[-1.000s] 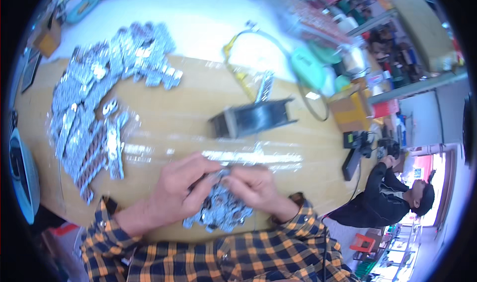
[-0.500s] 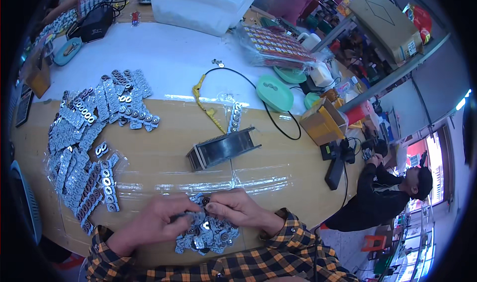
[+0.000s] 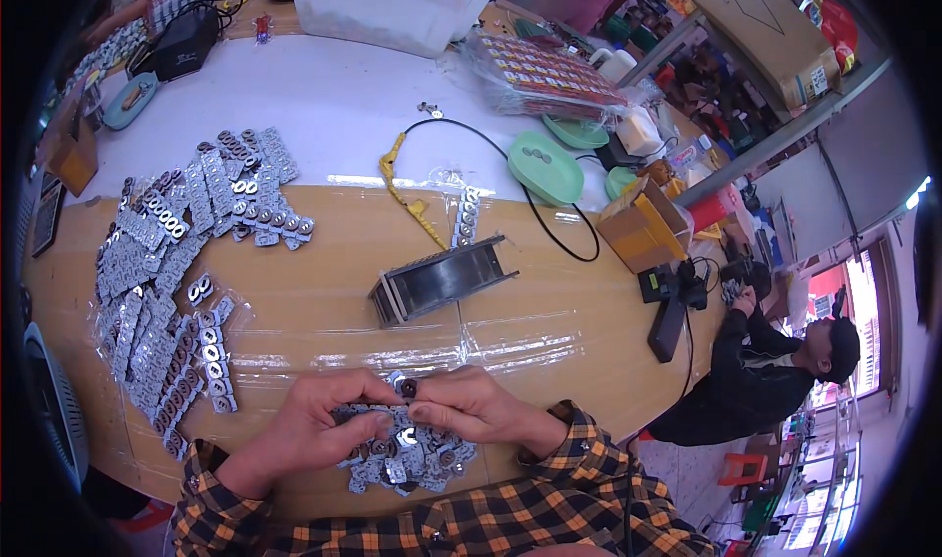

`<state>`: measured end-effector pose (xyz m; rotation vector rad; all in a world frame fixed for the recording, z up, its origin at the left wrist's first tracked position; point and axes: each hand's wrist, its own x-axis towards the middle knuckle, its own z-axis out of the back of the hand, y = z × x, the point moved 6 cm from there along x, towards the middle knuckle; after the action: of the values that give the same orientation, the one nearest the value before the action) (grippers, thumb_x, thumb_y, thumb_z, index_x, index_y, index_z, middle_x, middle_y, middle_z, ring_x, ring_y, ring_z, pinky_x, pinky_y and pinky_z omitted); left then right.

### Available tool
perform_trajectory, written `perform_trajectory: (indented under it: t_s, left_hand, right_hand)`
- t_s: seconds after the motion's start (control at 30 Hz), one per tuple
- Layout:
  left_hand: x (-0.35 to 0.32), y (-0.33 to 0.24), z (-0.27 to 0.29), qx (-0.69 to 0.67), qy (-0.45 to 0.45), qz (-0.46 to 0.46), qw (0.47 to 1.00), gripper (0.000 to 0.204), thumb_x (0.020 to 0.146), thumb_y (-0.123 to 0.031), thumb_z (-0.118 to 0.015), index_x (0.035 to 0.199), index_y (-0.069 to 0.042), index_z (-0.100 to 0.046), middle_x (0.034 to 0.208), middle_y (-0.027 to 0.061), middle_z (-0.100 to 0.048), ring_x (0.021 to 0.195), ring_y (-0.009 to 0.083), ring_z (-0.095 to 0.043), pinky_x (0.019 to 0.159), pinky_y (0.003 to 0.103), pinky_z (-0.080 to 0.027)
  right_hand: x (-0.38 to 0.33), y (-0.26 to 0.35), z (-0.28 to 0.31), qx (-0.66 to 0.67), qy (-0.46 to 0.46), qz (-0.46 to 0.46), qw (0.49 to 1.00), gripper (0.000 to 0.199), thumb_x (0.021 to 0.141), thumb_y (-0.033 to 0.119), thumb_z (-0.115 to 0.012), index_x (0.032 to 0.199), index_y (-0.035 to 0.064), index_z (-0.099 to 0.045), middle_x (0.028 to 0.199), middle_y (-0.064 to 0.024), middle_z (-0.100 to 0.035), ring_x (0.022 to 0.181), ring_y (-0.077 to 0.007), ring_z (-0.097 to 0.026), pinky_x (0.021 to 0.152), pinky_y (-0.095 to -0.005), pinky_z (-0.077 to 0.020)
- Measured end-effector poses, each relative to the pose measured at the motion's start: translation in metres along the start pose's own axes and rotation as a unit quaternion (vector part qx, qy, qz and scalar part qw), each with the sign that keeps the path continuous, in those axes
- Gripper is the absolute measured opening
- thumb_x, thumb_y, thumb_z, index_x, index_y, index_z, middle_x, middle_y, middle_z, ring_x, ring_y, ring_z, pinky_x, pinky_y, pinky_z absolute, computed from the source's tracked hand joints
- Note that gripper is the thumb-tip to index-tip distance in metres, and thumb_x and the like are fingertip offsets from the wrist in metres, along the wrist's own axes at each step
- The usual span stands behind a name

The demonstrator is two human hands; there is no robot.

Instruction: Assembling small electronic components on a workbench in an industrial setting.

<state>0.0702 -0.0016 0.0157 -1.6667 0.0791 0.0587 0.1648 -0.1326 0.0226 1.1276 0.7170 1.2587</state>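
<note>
My left hand and my right hand meet close together near the front table edge. Between their fingertips is a short strip of small grey parts with a dark round disc on it. Each hand pinches it with thumb and forefinger; the fingers cover much of it. Just below lies a loose pile of grey pieces, several with round discs. At the left spreads a large heap of grey strips with ring-shaped discs. Beyond my hands, a black square fan stands on edge, one more strip behind it.
A yellow-handled cord curves across the table toward green dishes. At the right are an open cardboard box and black adapters. A white bin stands at the back. A person in black works at the right.
My left hand's fingers have come in toward my right hand and now pinch the strip beside it. The whole view has shifted slightly.
</note>
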Motion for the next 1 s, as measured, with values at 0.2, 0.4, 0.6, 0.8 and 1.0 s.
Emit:
perform_trajectory:
  t_s: [0.2,0.4,0.6,0.8,1.0]
  left_hand:
    - [-0.004,0.001,-0.001,-0.04,-0.03,0.034,0.998,0.016,0.084,0.003,-0.062,0.1,0.003,-0.065,0.085,0.0059,-0.066,0.076,0.0082,-0.063,0.068,0.023,-0.049]
    - [-0.002,0.004,-0.008,0.052,0.026,-0.017,0.998,0.014,0.084,-0.002,-0.066,0.097,0.002,-0.066,0.083,0.0083,-0.067,0.074,0.0095,-0.065,0.065,0.024,-0.05]
    - [0.012,-0.003,-0.008,0.134,-0.027,0.024,0.99,0.009,0.084,-0.004,-0.067,0.089,0.002,-0.064,0.078,0.008,-0.066,0.066,0.0084,-0.063,0.056,0.024,-0.048]
    - [0.005,0.009,-0.01,0.039,-0.067,0.005,0.997,0.016,0.087,-0.013,-0.067,0.087,0.0,-0.057,0.072,0.0058,-0.062,0.05,0.0071,-0.051,0.046,0.02,-0.039]
    - [-0.009,0.015,-0.014,-0.126,-0.103,0.044,0.986,0.019,0.09,-0.016,-0.064,0.091,-0.002,-0.051,0.077,0.0087,-0.063,0.047,0.0061,-0.045,0.043,0.019,-0.034]
  right_hand:
    - [-0.003,0.0,-0.004,0.042,-0.023,-0.038,0.998,0.023,0.095,0.012,-0.06,0.076,0.0006,-0.054,0.061,-0.0088,-0.049,0.053,-0.0234,-0.05,0.052,-0.0363,-0.0396]
    - [-0.005,0.001,-0.011,-0.014,-0.025,0.019,0.999,0.023,0.093,0.012,-0.063,0.074,0.0015,-0.057,0.059,-0.0077,-0.05,0.053,-0.0221,-0.053,0.05,-0.0357,-0.0393]
    - [-0.002,0.0,0.005,-0.017,-0.093,0.074,0.993,0.021,0.093,0.011,-0.061,0.076,0.0019,-0.053,0.061,-0.0118,-0.049,0.054,-0.0325,-0.052,0.051,-0.0406,-0.0396]
    - [-0.005,-0.003,-0.003,0.177,-0.063,-0.039,0.981,0.03,0.099,0.021,-0.054,0.078,-0.0003,-0.055,0.057,-0.0074,-0.053,0.045,-0.0162,-0.051,0.044,-0.032,-0.0404]
    - [-0.009,-0.028,-0.029,0.454,-0.05,-0.193,0.868,0.031,0.099,0.026,-0.052,0.08,0.0032,-0.06,0.058,-0.0031,-0.056,0.041,-0.0088,-0.049,0.036,-0.0223,-0.0372]
